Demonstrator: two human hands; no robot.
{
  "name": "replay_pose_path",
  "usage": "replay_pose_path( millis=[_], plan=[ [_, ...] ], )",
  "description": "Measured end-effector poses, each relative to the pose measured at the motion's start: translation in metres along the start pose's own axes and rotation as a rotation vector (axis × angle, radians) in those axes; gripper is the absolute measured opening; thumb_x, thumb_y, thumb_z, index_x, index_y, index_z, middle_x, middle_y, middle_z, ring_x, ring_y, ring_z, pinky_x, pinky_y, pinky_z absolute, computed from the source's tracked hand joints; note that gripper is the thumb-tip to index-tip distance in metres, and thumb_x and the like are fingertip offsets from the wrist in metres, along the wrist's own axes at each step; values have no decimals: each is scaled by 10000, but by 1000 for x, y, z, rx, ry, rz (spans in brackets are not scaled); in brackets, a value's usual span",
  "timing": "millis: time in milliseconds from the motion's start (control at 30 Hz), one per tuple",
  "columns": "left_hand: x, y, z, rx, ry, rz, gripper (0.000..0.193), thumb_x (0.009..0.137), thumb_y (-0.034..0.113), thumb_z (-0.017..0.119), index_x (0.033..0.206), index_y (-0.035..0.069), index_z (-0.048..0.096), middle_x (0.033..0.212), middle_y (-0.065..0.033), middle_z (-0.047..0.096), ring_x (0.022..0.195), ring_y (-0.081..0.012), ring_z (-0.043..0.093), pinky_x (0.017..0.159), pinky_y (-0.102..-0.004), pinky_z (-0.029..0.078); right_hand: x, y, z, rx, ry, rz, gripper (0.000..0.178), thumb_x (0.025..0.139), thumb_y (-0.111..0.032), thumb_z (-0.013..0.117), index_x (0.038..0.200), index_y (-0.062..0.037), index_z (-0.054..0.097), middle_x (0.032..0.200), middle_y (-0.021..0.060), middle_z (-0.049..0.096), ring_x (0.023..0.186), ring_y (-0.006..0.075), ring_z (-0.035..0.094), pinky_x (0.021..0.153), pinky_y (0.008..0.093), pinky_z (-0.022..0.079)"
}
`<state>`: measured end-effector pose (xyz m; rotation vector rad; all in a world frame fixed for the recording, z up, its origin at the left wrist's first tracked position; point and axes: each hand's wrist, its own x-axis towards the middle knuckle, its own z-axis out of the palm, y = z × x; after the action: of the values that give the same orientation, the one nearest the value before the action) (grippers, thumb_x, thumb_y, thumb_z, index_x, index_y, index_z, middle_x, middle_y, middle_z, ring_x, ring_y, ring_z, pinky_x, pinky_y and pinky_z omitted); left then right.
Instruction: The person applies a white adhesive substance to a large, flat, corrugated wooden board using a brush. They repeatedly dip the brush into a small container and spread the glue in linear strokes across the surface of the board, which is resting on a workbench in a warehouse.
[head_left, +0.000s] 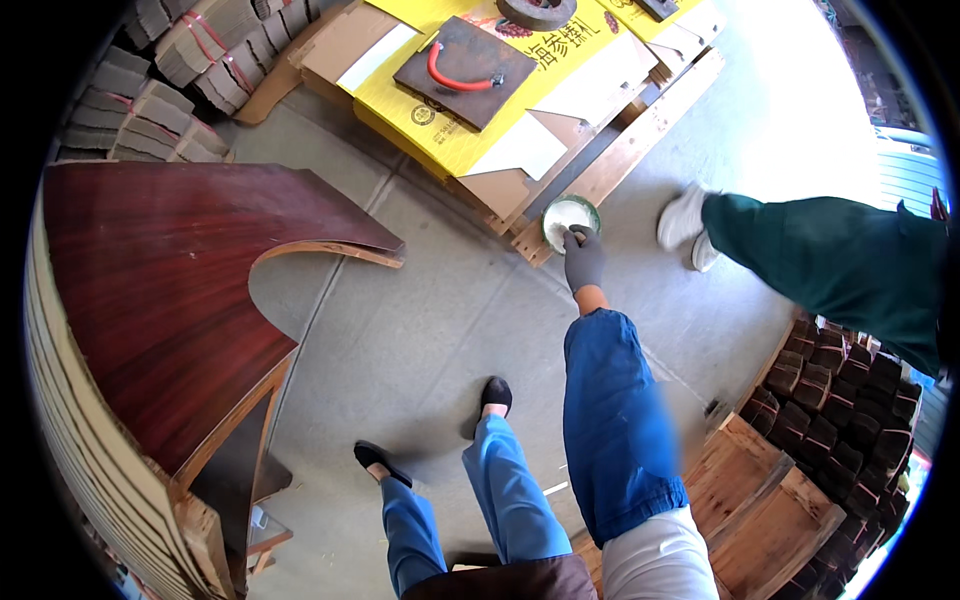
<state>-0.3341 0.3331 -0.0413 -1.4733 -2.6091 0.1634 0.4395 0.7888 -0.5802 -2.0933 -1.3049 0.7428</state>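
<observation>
My right hand [584, 260], in a grey glove, reaches forward with its fingers closed on the near rim of a small round bowl [556, 240]. The bowl has a green rim and a white inside; I cannot make out whether the white is its contents or its lining. In the picture it overlaps the corner of a wooden pallet [610, 160], and whether it rests on anything is unclear. A blue sleeve cover [615, 420] runs up the right forearm. My left hand is out of view.
Yellow printed cardboard [440, 120] lies stacked on the pallet, under a dark plate [470, 85] with a red handle. A curved red-brown wooden table [170, 270] stands left. Another person's green-trousered leg [820, 245] is at right, above bundled dark pieces [820, 390] and a wooden pallet [735, 470].
</observation>
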Motion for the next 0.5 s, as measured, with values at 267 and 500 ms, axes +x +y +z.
replay_pose_path(
  millis=[267, 500],
  plan=[
    [3, 4, 5, 22, -6, -44, 507, 1042, 261, 409, 1428, -67, 440, 1442, -286, 475, 1331, -376, 477, 1134, -466, 379, 1, -1, -16, 100, -77, 89, 242, 901, -217, 667, 1030, -17, 711, 970, 212, 706, 920, 354, 688, 822, 391, 530],
    [7, 8, 14, 16, -7, -62, 507, 1029, 249, 411, 1422, -69, 445, 1436, -278, 483, 1330, -369, 478, 1135, -458, 374, 8, 10, -20, 140, -145, 107, 261, 886, -215, 672, 1040, -10, 721, 916, 185, 727, 847, 291, 712, 780, 355, 543]
  ],
)
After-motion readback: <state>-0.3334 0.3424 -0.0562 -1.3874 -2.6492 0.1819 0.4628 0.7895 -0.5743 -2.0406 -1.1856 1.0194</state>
